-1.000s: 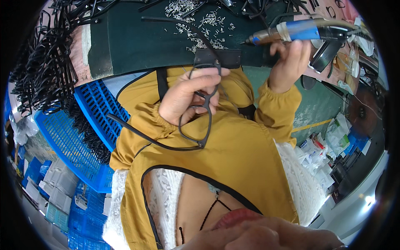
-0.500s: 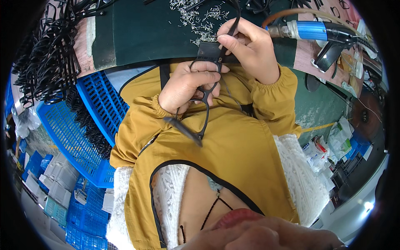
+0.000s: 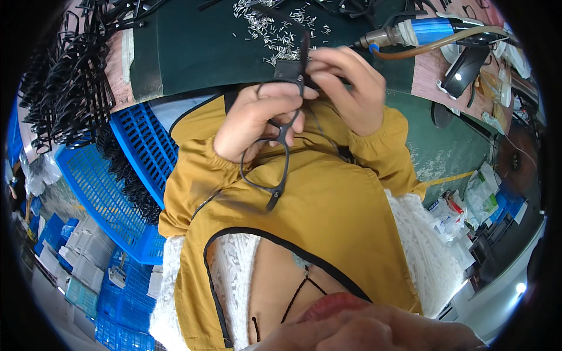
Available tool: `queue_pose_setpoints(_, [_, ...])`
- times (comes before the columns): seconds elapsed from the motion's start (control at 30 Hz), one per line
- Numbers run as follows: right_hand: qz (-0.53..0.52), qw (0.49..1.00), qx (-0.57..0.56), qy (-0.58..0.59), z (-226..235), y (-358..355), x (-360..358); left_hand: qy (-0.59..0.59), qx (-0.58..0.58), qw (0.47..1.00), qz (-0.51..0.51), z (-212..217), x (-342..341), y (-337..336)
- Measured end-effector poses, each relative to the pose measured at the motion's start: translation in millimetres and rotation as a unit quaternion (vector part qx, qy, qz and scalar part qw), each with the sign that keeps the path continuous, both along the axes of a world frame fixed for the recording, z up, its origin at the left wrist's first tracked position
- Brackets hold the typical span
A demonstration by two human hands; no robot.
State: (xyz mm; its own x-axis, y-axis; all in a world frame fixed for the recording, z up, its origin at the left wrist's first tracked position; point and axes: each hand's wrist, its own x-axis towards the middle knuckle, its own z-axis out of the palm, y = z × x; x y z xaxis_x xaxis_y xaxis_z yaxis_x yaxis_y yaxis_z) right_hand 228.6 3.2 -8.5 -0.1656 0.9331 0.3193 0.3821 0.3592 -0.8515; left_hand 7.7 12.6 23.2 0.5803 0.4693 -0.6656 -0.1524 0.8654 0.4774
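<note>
My left hand [image 3: 257, 117] is closed around a black eyeglass frame [image 3: 281, 161], held over my lap at the table edge. One rim hangs below the fingers, with a blurred temple beside it. The other temple [image 3: 304, 52] stands up over the table, its tip bent to the left. Close to its right side is my right hand [image 3: 351, 88], fingers bent and a little apart, slightly blurred; whether a fingertip touches the temple is unclear. Behind the frame sits a small dark block [image 3: 287, 69] at the edge. Many tiny silver screws or pins [image 3: 272, 32] lie scattered beyond.
A blue-and-black power tool [image 3: 430, 32] with a metal nose and brown hose lies at right on the table. Black eyeglass frames [image 3: 64, 82] are heaped at left. Blue plastic baskets [image 3: 96, 187] stand below, with black frames between them. A dark green mat [image 3: 205, 47] covers the tabletop.
My right fingers have come off their pinch on the upper temple and shifted slightly. That temple now leans left, and the eyeglass frame has turned a little in my left hand.
</note>
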Motion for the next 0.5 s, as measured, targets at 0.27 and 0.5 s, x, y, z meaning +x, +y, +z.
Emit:
queue_pose_setpoints(0.27, [-0.355, 0.866, 0.133, 0.325, 23.2, 73.4, 47.1, -0.005, 0.129, 0.991, 0.047, 3.8, 22.0, 17.9])
queue_pose_setpoints(0.5, [0.142, 0.814, -0.031, 0.563, 18.1, 105.9, 27.8, -0.096, -0.102, 0.990, 0.035, -8.5, 25.3, -16.7])
